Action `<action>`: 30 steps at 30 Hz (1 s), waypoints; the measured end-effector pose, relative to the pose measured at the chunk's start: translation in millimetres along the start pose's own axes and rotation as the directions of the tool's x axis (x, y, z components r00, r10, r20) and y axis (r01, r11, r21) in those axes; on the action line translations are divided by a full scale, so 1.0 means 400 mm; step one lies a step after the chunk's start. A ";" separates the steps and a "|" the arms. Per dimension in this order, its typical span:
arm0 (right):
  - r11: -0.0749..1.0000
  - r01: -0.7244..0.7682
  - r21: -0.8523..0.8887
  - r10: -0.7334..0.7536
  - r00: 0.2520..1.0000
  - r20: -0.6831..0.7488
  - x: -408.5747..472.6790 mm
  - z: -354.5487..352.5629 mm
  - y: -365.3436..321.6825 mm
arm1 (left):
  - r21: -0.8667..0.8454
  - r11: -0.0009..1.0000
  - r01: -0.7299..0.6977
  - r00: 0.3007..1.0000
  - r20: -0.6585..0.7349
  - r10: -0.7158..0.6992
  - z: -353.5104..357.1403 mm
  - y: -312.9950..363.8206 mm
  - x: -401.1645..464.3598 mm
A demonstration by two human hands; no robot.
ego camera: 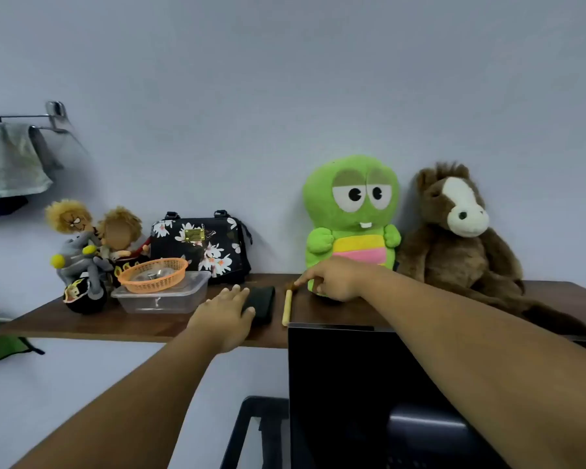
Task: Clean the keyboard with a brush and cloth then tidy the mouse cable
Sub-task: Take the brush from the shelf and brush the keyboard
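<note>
A folded dark cloth (263, 304) lies on the wooden shelf (115, 321). My left hand (225, 314) rests flat on the cloth's left part, fingers stretched out. Just right of the cloth lies a brush with a pale wooden handle (287, 308), pointing toward me. My right hand (332, 279) reaches over the shelf; its fingertips touch the brush's far end, the other fingers curled under. Neither the keyboard nor the mouse is in view.
A dark monitor (369, 384) rises below the shelf edge. On the shelf stand a green plush (351, 214), a brown plush horse (460, 238), a floral bag (200, 245), an orange basket (153, 274) on a clear plastic box (159, 297), and dolls (85, 252). A towel (11, 160) hangs at left.
</note>
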State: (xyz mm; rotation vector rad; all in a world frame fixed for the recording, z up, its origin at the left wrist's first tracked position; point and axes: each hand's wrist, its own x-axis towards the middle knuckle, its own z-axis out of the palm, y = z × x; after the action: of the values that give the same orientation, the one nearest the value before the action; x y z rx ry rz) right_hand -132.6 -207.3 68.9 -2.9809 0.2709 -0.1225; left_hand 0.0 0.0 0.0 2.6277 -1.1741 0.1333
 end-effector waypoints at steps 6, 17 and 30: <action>0.979 0.093 -0.179 -0.074 0.991 0.113 0.061 0.019 -0.052 | 0.023 0.999 -0.032 0.999 0.022 0.032 0.047 -0.033 0.010; 0.946 0.150 -0.287 -0.099 0.978 0.184 0.103 0.054 -0.094 | 0.007 1.000 -0.017 1.000 -0.012 0.018 0.070 -0.074 0.008; 0.986 0.162 -0.037 -0.162 0.987 0.005 0.069 0.062 -0.062 | -0.010 1.000 -0.019 1.000 0.011 0.019 0.060 -0.073 0.009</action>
State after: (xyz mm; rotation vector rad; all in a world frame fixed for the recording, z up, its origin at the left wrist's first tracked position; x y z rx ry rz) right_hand -98.8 -184.8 50.0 -3.0366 0.0307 -0.1331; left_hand 23.3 9.6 -28.1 2.6128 -1.2009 0.1159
